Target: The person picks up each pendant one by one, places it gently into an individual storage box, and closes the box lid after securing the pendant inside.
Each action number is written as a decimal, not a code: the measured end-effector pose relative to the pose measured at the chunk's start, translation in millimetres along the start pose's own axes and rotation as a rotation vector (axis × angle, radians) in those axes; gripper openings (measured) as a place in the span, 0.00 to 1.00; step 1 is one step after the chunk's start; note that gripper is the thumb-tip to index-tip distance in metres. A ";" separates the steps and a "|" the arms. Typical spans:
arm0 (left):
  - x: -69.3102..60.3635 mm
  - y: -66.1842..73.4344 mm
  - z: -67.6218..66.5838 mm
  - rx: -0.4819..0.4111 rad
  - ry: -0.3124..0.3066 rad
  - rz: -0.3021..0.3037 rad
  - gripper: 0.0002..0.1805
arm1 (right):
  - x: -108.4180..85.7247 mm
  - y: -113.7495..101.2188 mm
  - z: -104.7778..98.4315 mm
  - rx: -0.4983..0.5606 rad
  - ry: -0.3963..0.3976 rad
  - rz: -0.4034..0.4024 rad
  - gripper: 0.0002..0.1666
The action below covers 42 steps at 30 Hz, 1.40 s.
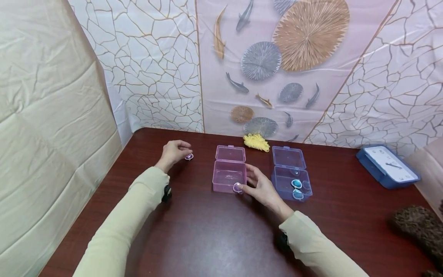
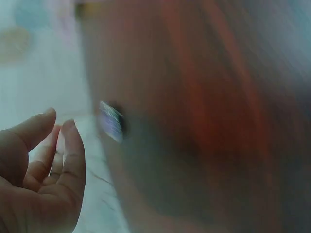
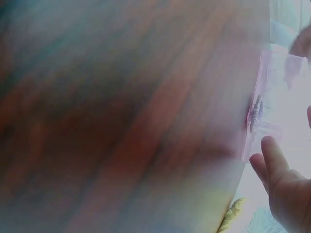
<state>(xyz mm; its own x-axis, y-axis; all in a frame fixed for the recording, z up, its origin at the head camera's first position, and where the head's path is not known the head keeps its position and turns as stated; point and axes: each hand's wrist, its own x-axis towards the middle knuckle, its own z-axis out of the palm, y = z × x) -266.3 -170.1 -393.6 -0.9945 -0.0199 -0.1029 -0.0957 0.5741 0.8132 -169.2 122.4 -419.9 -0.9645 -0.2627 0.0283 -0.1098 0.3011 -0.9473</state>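
In the head view, my left hand [image 1: 174, 153] is over the table beside a purple gem [image 1: 189, 156] with a light beaded rim. The left wrist view shows that gem [image 2: 112, 122] apart from the fingertips, with thumb and fingers loosely bent and holding nothing. My right hand [image 1: 260, 189] holds the right side of a clear pink box [image 1: 221, 188], its lid raised, thumb at the front corner and fingers along the side wall. Another purple gem [image 1: 237, 187] shows at the box's front right corner, by the thumb; whether the thumb touches it I cannot tell.
Right of the pink box stands an open clear blue box [image 1: 288, 173] with several blue gems [image 1: 296, 184]. Yellow yarn [image 1: 256, 142] lies behind the boxes. A blue and white clock [image 1: 389, 165] sits at the far right, with something brown and furry [image 1: 415, 227] in front.
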 end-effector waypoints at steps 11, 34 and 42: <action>11.7 -28.9 7.3 0.238 0.037 0.028 0.15 | -0.4 -2.6 -0.3 0.005 -0.001 0.011 0.42; -36.4 39.3 38.7 -0.670 -0.254 -0.053 0.21 | 1.6 -2.6 -2.9 0.023 -0.016 0.005 0.42; -52.0 56.5 75.5 -0.489 -0.378 -0.057 0.15 | -0.2 2.2 1.5 0.014 -0.013 0.015 0.41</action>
<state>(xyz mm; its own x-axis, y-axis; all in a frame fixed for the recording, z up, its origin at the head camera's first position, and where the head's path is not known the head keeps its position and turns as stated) -216.7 -74.8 -385.6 -0.9118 0.3035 -0.2766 -0.2453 0.1376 0.9596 -168.9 121.8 -422.5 -0.9627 -0.2704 0.0101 -0.0921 0.2924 -0.9519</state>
